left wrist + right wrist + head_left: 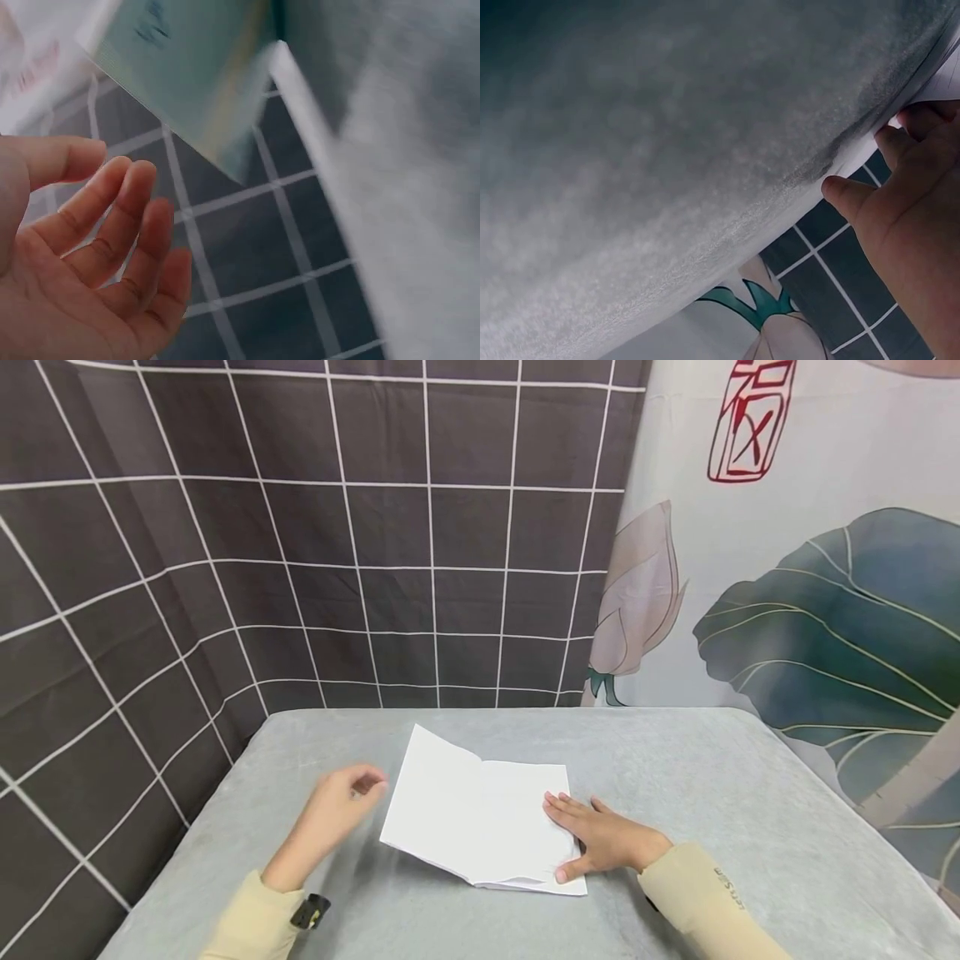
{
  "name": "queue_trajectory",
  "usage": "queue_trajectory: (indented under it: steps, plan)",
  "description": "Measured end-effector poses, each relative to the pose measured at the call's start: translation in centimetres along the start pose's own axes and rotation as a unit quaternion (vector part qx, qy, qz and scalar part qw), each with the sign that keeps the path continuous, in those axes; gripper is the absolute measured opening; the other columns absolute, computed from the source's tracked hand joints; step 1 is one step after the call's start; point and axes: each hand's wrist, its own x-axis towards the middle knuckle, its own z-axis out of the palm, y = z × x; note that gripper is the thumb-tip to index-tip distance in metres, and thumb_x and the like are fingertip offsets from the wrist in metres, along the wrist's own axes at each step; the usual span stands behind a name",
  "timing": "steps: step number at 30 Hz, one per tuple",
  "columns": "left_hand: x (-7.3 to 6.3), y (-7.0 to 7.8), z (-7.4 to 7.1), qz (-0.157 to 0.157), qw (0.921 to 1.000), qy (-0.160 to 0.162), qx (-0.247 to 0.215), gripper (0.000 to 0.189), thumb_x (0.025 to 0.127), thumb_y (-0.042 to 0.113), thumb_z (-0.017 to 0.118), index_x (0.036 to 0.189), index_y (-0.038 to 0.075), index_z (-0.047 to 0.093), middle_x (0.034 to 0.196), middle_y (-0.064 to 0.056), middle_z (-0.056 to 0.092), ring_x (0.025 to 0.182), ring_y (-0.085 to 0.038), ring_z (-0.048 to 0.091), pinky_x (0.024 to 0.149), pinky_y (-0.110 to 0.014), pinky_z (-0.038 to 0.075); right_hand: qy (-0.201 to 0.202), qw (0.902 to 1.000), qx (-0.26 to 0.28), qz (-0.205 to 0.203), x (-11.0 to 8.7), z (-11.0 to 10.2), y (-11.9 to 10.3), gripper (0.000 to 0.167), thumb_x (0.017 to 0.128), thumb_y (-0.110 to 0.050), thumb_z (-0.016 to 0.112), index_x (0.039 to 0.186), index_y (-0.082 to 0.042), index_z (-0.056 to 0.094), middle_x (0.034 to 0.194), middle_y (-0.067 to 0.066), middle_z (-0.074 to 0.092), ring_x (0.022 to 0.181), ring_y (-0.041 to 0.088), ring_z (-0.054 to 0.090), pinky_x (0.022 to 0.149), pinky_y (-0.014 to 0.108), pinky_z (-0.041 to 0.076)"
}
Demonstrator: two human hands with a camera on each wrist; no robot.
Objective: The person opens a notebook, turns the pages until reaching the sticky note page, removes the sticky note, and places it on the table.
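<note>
An opened notebook with blank white pages [450, 814] lies on the grey table. Its left side tilts up off the surface, and the left wrist view shows the greenish cover [187, 82] from outside, blurred, with dark writing. My right hand [603, 837] rests flat on the right-hand page, fingers spread near its outer edge; in the right wrist view this hand [911, 195] appears at the right border. Just left of the raised side, my left hand [341, 806] hovers apart from the notebook, fingers loosely curved with nothing between them. The left wrist view shows that hand [97, 262] palm up to the camera.
The grey cloth-covered table [675, 760] stretches around the notebook. Behind and to the left hangs a dark curtain with a white grid [382, 527]. A pale curtain with lotus pictures [675, 443] hangs at the back right. A small black device [311, 912] sits at the left cuff.
</note>
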Motion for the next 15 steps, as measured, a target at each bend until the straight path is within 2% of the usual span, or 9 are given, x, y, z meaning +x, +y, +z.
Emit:
queue_trajectory:
  steps: [3, 5, 7, 10, 12, 15]
  plan:
    - [-0.2, 2.4, 0.9, 0.084, 0.9945, 0.031, 0.054, 0.006, 0.084, 0.010, 0.069, 0.090, 0.009, 0.071, 0.091, -0.005, 0.071, 0.091, -0.024, 0.062, 0.082, -0.042, 0.048, 0.002, 1.0000, 0.000, -0.002, 0.0, 0.0, 0.1, 0.103, 0.074, -0.056, 0.072, 0.147, 0.004, 0.030, 0.155, 0.021, 0.029, 0.141, 0.042, 0.028, 0.106, 0.070, 0.019]
    - [-0.5, 3.8, 1.8, 0.142, 0.9845, 0.049, 0.091, 0.007, 0.081, 0.012, 0.072, 0.088, 0.010, 0.071, 0.089, -0.003, 0.070, 0.089, -0.024, 0.061, 0.080, -0.040, 0.048, 0.004, 1.0000, 0.000, -0.003, -0.1, 0.0, 0.2, 0.103, 0.074, -0.056, 0.072, 0.147, 0.004, 0.030, 0.155, 0.021, 0.029, 0.141, 0.042, 0.028, 0.106, 0.070, 0.019]
    - [-0.7, 5.1, 2.7, 0.197, 0.9714, 0.053, 0.121, 0.010, 0.079, 0.015, 0.075, 0.087, 0.011, 0.071, 0.087, 0.000, 0.070, 0.085, -0.021, 0.060, 0.076, -0.037, 0.047, 0.005, 1.0000, 0.000, -0.003, -0.1, 0.0, 0.2, 0.103, 0.074, -0.055, 0.073, 0.147, 0.004, 0.030, 0.155, 0.021, 0.029, 0.141, 0.042, 0.028, 0.106, 0.070, 0.019]
    - [-1.0, 6.5, 4.5, 0.266, 0.9498, 0.035, 0.162, 0.015, 0.078, 0.022, 0.076, 0.089, 0.013, 0.071, 0.085, 0.004, 0.068, 0.080, -0.015, 0.058, 0.073, -0.033, 0.046, 0.006, 1.0000, 0.001, -0.001, -0.1, 0.0, 0.3, 0.102, 0.074, -0.055, 0.073, 0.147, 0.004, 0.030, 0.155, 0.020, 0.029, 0.141, 0.042, 0.028, 0.106, 0.070, 0.019]
    - [-1.2, 7.2, 5.6, 0.297, 0.9342, 0.019, 0.197, 0.018, 0.078, 0.027, 0.075, 0.091, 0.015, 0.070, 0.084, 0.005, 0.066, 0.077, -0.013, 0.056, 0.072, -0.031, 0.045, 0.005, 1.0000, 0.001, 0.001, -0.1, 0.0, 0.3, 0.102, 0.075, -0.055, 0.073, 0.147, 0.004, 0.031, 0.155, 0.020, 0.029, 0.141, 0.042, 0.028, 0.106, 0.070, 0.019]
    - [-1.5, 8.0, 7.2, 0.327, 0.9107, -0.007, 0.252, 0.021, 0.080, 0.033, 0.073, 0.093, 0.017, 0.070, 0.085, 0.005, 0.065, 0.077, -0.013, 0.056, 0.071, -0.030, 0.044, 0.005, 1.0000, 0.002, 0.001, -0.1, 0.1, 0.2, 0.102, 0.075, -0.056, 0.072, 0.147, 0.003, 0.031, 0.155, 0.020, 0.029, 0.141, 0.042, 0.028, 0.107, 0.069, 0.019]
